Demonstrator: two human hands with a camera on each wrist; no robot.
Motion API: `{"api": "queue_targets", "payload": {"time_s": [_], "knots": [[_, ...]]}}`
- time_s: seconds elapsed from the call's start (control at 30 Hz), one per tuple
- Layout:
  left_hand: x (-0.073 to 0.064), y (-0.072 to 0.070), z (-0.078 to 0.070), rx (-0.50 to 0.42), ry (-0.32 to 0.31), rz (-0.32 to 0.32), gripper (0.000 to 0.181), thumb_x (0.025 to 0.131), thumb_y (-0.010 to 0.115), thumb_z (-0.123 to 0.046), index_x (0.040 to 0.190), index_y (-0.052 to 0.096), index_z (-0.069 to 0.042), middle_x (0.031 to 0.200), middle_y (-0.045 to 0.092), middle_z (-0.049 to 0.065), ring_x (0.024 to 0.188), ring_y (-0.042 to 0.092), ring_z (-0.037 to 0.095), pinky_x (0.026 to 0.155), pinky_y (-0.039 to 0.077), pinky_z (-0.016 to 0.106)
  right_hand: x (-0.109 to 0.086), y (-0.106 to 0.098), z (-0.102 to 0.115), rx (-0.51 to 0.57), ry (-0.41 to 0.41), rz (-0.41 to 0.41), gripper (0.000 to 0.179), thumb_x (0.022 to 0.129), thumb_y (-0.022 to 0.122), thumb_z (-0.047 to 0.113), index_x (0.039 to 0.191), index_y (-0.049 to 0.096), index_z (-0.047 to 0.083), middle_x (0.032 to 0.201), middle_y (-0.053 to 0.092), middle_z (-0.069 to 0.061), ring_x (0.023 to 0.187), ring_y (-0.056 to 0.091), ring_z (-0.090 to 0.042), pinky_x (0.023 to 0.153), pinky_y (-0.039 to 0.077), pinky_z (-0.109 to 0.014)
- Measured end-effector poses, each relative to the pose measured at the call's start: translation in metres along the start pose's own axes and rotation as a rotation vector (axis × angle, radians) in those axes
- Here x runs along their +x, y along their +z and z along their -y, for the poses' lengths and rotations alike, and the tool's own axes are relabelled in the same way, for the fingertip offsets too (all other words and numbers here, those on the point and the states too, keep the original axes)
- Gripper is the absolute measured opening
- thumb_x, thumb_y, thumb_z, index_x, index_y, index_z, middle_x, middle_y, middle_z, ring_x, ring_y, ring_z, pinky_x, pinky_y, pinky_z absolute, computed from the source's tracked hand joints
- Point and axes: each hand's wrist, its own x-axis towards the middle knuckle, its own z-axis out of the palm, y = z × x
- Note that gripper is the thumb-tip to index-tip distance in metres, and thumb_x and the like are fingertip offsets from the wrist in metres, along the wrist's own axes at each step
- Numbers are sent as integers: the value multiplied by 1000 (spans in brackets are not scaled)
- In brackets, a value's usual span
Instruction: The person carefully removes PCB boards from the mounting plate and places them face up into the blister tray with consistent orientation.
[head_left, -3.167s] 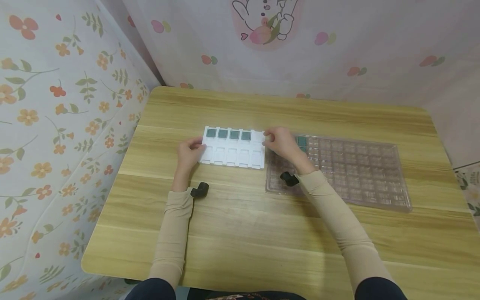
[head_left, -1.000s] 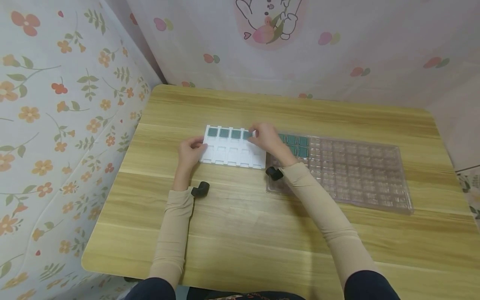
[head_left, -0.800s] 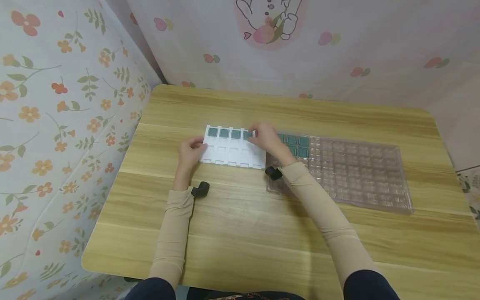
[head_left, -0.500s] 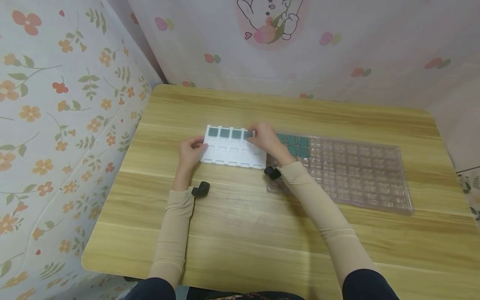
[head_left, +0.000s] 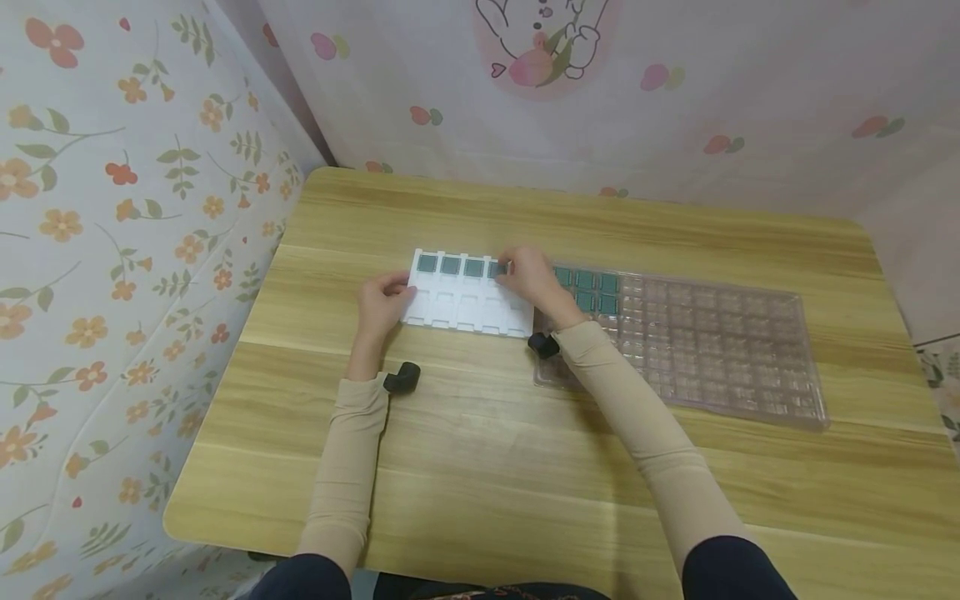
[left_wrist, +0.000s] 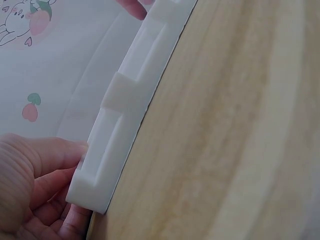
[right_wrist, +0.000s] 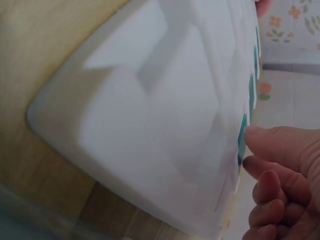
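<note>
A white plastic tray [head_left: 459,289] with two rows of pockets lies on the table. Green square chips [head_left: 451,265] sit in its back row. My left hand [head_left: 380,307] grips the tray's left end, thumb on the rim and curled fingers against the side in the left wrist view. At the fourth back pocket my right hand [head_left: 534,277] pinches a green square chip [right_wrist: 242,134] between thumb and index finger; the chip is still at its pocket. The right hand hides the tray's back right corner. The pockets of the front row hold nothing.
To the right lies a clear plastic tray [head_left: 813,407] with many small compartments. Several green chips [head_left: 586,281] fill its back left compartments, partly behind the right forearm. Black wrist cameras [head_left: 402,378] stick out from both cuffs. A patterned curtain [head_left: 675,125] hangs behind the wooden table [head_left: 480,467].
Over about three seconds my right hand has moved left from the white tray's right end to the fourth chip. Since then it has barely moved. The left hand keeps its place.
</note>
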Motion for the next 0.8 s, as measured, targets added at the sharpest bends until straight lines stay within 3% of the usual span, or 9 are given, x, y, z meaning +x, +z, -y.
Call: {"api": "queue_targets", "payload": {"time_s": [0.43, 0.8], "knots": [[0, 0, 0, -12, -15, 8, 27, 83, 64, -1, 108, 65, 7, 97, 65, 23, 84, 60, 26, 70, 47, 21, 4, 4, -1, 4, 69, 13, 35, 87, 64, 7, 120, 59, -4, 89, 63, -15, 75, 54, -23, 65, 46, -33], [0, 0, 1, -18, -20, -4, 26, 82, 65, 0, 107, 66, 7, 97, 65, 24, 84, 59, 26, 72, 46, 23, 6, 6, -1, -40, 86, 24, 36, 86, 64, 9, 120, 59, -4, 116, 62, -18, 99, 59, -28, 87, 48, -39]]}}
